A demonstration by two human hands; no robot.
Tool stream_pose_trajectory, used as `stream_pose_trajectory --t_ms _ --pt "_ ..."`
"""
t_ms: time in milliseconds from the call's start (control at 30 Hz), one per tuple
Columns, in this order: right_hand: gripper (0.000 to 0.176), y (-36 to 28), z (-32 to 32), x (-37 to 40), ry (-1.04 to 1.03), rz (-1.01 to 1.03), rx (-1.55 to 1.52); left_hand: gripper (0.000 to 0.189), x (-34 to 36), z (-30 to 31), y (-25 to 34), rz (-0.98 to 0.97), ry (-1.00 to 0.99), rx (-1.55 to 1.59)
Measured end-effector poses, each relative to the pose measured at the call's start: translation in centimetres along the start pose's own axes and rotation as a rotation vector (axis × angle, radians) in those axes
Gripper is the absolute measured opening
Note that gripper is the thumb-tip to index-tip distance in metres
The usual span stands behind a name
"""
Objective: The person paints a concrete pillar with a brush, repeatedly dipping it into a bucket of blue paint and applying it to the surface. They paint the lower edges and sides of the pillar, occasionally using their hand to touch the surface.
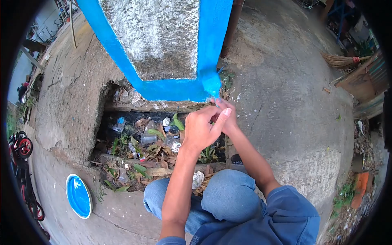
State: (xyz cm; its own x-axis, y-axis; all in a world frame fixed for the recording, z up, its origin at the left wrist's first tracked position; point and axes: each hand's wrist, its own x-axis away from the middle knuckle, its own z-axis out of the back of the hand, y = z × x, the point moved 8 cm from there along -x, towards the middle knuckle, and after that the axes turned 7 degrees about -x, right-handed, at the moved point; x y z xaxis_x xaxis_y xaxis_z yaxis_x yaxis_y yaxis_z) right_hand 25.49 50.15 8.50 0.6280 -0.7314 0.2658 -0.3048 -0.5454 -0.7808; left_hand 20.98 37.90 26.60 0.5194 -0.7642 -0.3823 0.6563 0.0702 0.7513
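Note:
A wall block (157, 41) with a rough grey-white face has a bright blue painted border. At its lower right corner is a blue, paint-covered tool (212, 83), blurred, probably a brush head. My right hand (226, 116) is just below it, fingers closed around its lower end, partly hidden behind my left hand. My left hand (203, 126) lies in front of the right one, thumb pointing up and right, fingers curled; what they hold, if anything, is hidden.
Below the wall is an open drain pit with leaves, a plastic cup (148, 139) and litter. A bowl of blue paint (79, 196) stands on the concrete at lower left. A broom (341, 61) lies at right, a bicycle (25, 163) at far left.

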Motion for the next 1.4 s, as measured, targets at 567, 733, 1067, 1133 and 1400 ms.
stream_pose_trajectory --t_ms 567,733,1067,1133,1400 --pt "0.022 4.9 4.9 -5.2 0.15 0.044 0.324 0.031 0.5 -0.1 0.6 0.009 -0.042 -0.02" --pt "0.023 3.0 2.8 -0.5 0.072 0.2 0.235 0.031 0.3 0.4 1.4 -0.005 -0.008 0.014" --pt "0.023 6.7 4.6 -5.5 0.469 -0.199 0.223 0.03 1.1 1.0 1.2 -0.005 -0.045 -0.09" --pt "0.022 5.8 3.8 -5.1 0.4 -0.213 0.128 0.029 1.2 2.1 0.9 0.033 0.016 -0.023" --pt "0.025 -6.6 -5.1 0.3 0.05 -0.033 0.062 0.038 1.7 5.3 -1.1 0.197 0.088 0.21"
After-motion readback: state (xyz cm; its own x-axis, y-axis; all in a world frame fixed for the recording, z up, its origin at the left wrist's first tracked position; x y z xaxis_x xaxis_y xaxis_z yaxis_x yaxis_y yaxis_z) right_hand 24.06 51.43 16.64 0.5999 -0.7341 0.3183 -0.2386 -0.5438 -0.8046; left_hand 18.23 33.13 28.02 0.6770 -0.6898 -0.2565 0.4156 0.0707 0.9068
